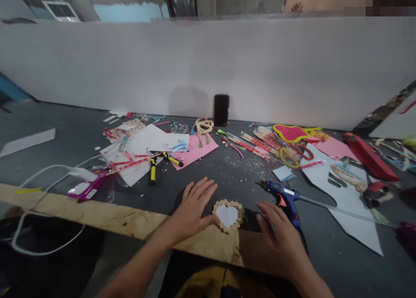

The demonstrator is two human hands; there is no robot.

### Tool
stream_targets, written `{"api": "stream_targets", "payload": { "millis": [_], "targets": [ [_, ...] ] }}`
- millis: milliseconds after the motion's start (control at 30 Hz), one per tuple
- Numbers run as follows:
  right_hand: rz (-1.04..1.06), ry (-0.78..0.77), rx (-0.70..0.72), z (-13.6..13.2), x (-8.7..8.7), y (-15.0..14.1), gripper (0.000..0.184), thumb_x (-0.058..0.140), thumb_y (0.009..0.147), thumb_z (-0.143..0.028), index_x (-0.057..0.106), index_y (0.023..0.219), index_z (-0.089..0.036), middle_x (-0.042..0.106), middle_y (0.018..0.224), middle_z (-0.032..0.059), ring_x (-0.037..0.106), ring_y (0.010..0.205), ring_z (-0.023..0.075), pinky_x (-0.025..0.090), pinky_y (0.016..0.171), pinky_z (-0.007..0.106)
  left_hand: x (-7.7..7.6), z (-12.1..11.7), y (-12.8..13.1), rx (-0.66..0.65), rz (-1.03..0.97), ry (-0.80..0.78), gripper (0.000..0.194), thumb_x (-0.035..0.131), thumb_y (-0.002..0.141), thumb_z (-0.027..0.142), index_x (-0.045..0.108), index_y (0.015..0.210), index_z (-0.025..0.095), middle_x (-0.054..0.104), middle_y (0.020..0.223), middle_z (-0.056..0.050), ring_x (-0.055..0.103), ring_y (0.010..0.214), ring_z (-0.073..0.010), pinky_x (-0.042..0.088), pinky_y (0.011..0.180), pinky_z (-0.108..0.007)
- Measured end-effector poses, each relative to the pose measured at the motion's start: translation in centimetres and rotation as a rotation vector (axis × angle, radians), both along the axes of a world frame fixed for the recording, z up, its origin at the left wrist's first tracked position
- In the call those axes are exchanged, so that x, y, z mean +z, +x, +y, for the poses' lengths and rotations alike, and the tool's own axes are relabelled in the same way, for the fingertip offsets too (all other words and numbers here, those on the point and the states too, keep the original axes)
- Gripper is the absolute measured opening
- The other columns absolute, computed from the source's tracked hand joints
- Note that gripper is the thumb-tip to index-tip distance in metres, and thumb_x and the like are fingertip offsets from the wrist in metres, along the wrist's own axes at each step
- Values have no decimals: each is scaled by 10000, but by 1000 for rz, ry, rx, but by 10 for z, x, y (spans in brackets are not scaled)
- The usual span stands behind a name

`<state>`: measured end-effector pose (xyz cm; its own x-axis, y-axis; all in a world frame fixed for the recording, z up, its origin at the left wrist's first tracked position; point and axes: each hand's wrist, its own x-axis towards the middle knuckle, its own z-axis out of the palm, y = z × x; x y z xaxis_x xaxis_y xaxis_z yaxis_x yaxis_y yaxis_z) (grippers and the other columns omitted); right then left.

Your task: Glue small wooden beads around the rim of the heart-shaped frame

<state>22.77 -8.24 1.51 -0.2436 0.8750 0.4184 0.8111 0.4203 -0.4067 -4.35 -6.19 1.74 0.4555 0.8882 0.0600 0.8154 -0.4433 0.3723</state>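
Note:
A small heart-shaped frame (241, 215) with a bumpy beige border and a white middle lies at the table's front edge. To its left is my left hand (197, 209), fingers spread, its thumb tip at the border; I cannot tell if it presses down. On the other side my right hand (276, 228) hovers with fingers apart, holding nothing. Just beyond that hand lies a blue glue gun (287, 198) with an orange-red trigger, its nozzle pointing left.
Yellow-and-black pliers (152, 171) and a purple glue gun (87, 186) lie left. A phone (221, 110) leans on the white wall. Wrapped sticks (248, 144), white paper (349, 211) and a red stapler-like tool (370, 157) are right. A white cable (48, 252) hangs over the edge.

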Motion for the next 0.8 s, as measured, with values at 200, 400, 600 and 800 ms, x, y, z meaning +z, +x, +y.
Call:
{"api": "stream_targets", "payload": {
  "millis": [200,400,600,800],
  "targets": [
    [40,-52,126,100,72,-13,208,483,879,-337,573,734,-217,600,719,37,578,734,181,455,699,309,15,62,-25,143,-230,184,651,459,875,541,321,1401,182,339,1459,-131,248,1375,-262,223,1122,-448],
    [242,-179,7,281,44,-74,322,589,846,-317,551,1122,-156,596,1097,85,600,873,177,507,774,376,14,163,-22,217,-787,15,743,536,818,556,292,1413,185,286,1491,-122,233,1389,-254,182,1141,-426],
    [441,-223,-21,372,5,-108,355,545,885,-349,525,1195,-176,556,1205,81,579,1013,201,502,843,421,11,267,-4,311,-918,-88,731,380,867,633,271,1434,185,270,1505,-123,260,1386,-255,253,1105,-398],
    [607,-247,138,398,-12,-113,357,544,886,-346,522,1201,-179,556,1207,81,581,1013,201,501,847,422,5,345,15,451,-999,-103,428,469,918,424,466,1282,198,454,1355,-119,475,1206,-253,392,1001,-472]
  ]
}}
